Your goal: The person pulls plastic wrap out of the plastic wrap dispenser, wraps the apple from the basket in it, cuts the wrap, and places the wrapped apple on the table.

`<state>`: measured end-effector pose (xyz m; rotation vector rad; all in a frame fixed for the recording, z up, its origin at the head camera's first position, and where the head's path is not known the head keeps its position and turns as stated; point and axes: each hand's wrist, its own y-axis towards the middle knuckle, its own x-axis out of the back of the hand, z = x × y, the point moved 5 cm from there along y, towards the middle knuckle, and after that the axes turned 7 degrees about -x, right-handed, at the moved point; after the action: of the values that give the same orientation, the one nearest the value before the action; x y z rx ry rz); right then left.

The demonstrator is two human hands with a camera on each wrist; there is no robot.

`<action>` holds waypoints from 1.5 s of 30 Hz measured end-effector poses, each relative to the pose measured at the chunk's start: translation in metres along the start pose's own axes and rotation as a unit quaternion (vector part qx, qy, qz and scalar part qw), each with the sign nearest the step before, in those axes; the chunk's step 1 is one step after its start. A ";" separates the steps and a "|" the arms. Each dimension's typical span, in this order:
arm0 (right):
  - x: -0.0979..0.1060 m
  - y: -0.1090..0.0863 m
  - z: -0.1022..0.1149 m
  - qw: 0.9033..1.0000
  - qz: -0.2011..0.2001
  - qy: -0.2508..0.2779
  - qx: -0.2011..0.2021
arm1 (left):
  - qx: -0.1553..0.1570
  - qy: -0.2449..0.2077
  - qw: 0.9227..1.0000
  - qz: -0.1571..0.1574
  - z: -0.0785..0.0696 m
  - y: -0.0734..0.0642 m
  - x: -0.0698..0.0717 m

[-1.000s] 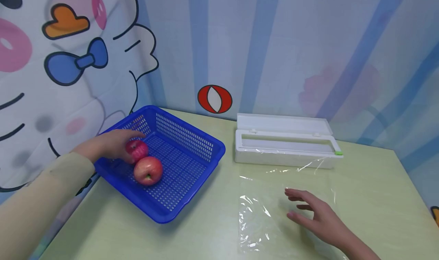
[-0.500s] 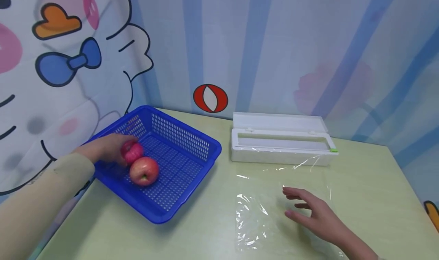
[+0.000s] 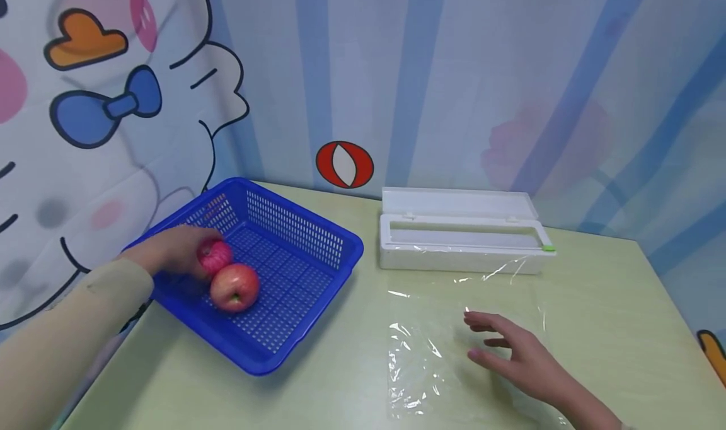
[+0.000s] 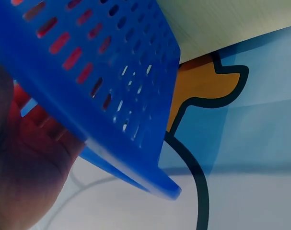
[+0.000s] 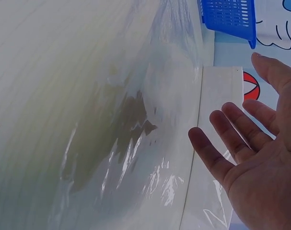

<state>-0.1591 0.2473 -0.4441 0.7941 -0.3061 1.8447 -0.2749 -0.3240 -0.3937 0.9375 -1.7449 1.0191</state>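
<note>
My left hand [image 3: 180, 250] reaches over the near-left rim of the blue basket [image 3: 309, 326], fingers and thumb around a bright pink, ridged round fruit [image 3: 215, 256]. Part of that fruit is hidden by the hand. Touching or very close to it is a red apple [image 3: 235, 287] on the basket floor. In the left wrist view, the basket wall [image 4: 111, 96] blocks most of what the fingers do. My right hand [image 3: 518, 357] holds nothing, its fingers loosely spread over a sheet of clear cling film [image 3: 420, 367] pulled out across the table.
Behind the film stands a white cling film dispenser [image 3: 459, 260], its lid [image 3: 459, 202] raised and a green piece [image 3: 548, 248] at its right end. A printed curtain [image 3: 363, 70] hangs along the table's back edge.
The head view has shifted slightly, so everything sits a little further left. The left hand stays at the pink fruit inside the basket, and the right hand keeps its pose over the film.
</note>
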 end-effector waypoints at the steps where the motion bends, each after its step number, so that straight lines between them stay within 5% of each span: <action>1: 0.000 0.000 0.000 1.000 -0.001 0.002 0.001 | -0.003 0.009 1.000 -0.005 0.000 0.000 0.002; 8: -0.001 0.003 0.003 1.000 -0.004 0.006 0.021 | 0.016 0.003 0.999 -0.037 -0.003 -0.004 0.019; 14: 0.000 0.006 0.004 1.000 -0.006 0.006 0.021 | -0.027 0.006 0.996 -0.083 -0.026 -0.003 0.042; 20: 0.004 0.011 0.008 1.000 -0.007 0.008 0.014 | -0.045 0.005 0.994 -0.100 -0.074 0.002 0.060; 29: 0.005 0.023 0.017 1.000 0.004 0.029 0.000 | -0.094 -0.006 0.990 -0.103 -0.152 0.010 0.067; 37: 0.002 0.034 0.024 0.999 0.006 0.043 -0.010 | -0.115 0.024 0.989 -0.086 -0.213 0.025 0.055; 45: 0.005 0.043 0.033 0.996 -0.002 0.081 -0.033 | -0.180 0.048 0.978 -0.089 -0.275 0.040 0.036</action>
<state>-0.1862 0.2148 -0.4095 0.5944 -0.2606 1.8725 -0.2371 -0.0640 -0.2951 0.7814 -1.6604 0.5961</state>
